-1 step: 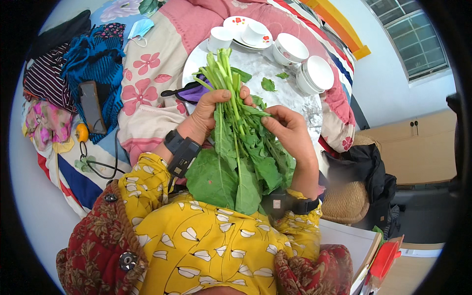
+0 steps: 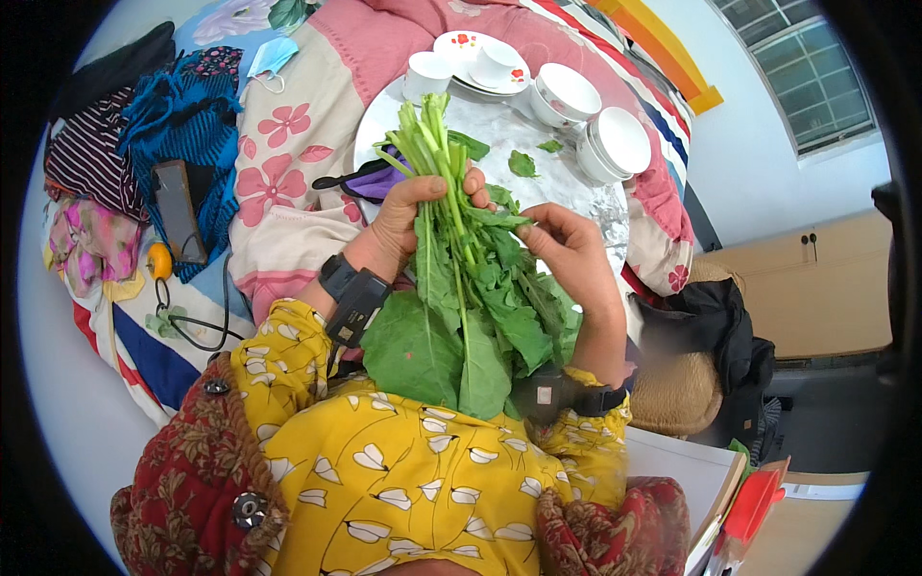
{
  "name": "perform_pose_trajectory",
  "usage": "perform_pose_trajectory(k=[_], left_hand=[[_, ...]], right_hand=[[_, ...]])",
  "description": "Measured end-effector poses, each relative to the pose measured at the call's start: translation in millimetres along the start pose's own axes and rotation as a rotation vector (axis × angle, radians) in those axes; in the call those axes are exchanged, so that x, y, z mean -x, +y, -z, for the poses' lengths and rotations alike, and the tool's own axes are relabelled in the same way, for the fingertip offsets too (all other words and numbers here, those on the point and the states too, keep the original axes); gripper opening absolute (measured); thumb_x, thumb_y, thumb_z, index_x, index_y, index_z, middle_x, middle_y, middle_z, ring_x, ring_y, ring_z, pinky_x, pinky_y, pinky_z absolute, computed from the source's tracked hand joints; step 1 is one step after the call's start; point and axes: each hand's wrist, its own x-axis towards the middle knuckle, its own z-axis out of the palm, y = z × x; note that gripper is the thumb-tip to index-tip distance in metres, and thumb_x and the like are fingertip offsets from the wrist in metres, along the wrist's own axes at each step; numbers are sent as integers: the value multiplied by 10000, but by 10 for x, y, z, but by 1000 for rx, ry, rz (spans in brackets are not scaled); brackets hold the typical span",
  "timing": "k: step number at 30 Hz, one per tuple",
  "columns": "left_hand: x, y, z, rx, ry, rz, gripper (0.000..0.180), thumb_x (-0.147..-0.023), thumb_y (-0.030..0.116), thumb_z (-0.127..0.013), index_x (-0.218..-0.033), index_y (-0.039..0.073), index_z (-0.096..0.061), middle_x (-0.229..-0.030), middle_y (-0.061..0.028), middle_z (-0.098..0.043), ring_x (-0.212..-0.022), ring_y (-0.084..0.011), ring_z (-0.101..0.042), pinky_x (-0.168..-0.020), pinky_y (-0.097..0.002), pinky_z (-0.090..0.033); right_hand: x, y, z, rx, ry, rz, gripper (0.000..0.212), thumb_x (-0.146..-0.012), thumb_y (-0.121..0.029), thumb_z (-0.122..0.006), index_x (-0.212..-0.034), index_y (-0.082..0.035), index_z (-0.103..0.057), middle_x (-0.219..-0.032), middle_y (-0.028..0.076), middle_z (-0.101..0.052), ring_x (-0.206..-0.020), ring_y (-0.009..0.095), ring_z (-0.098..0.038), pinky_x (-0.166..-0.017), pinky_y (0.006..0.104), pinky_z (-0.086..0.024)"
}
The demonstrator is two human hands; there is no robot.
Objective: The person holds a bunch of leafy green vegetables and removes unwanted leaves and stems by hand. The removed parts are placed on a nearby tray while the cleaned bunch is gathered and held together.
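Legible text: none | landmark: leafy greens [image 2: 485, 298] | left of greens: black wrist device [image 2: 362, 300], tiny pale marks on casing, too small to read | lower right of greens: second black wrist device [image 2: 524, 397], pale square label [image 2: 545, 395], its print too small and blurred to make out

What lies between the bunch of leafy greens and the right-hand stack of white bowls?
In the head view, a loose green leaf and a smaller leaf scrap lie on the round tabletop between the bunch and that stack.
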Motion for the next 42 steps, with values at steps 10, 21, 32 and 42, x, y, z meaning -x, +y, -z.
perform_pose_trajectory(k=[10,21,32,42], left_hand=[[13,-9,-8,36,-48,28,544,-697,224,-755,-1166,62,-534,-902,-28,-560,-869,-198,-567,-936,-388,-435],[57,9,-38,90,-215,31,432,-655,222,-805,-999,87,-582,-791,-13,-552,-776,-195,-575,-828,-384,-452],[99,29,-4,136,-159,33,417,-652,199,-795,-972,75,-559,-784,-26,-556,-766,-207,-595,-808,-382,-441],[83,44,-93,116,-18,36,368,-673,170,-782,-963,101,-567,-826,-28,-560,-775,-199,-580,-822,-368,-452]], right_hand=[[-378,31,192,166,40,55,211,-830,-123,-650,-982,22,-649,-706,20,-578,-618,80,-480,-555,247,-397],[-946,71,-92,135,-143,114,465,-806,-96,-665,-1252,-43,-545,-1162,97,-600,-749,129,-567,-692,275,-501],[-1385,402,-447,149,-241,221,538,-867,-39,-580,-1382,-44,-428,-1027,61,-624,-788,113,-563,-733,271,-482],[-1261,478,-247,283,-141,55,206,-798,-103,-622,-955,27,-646,-890,168,-626,-791,284,-606,-731,367,-488]])
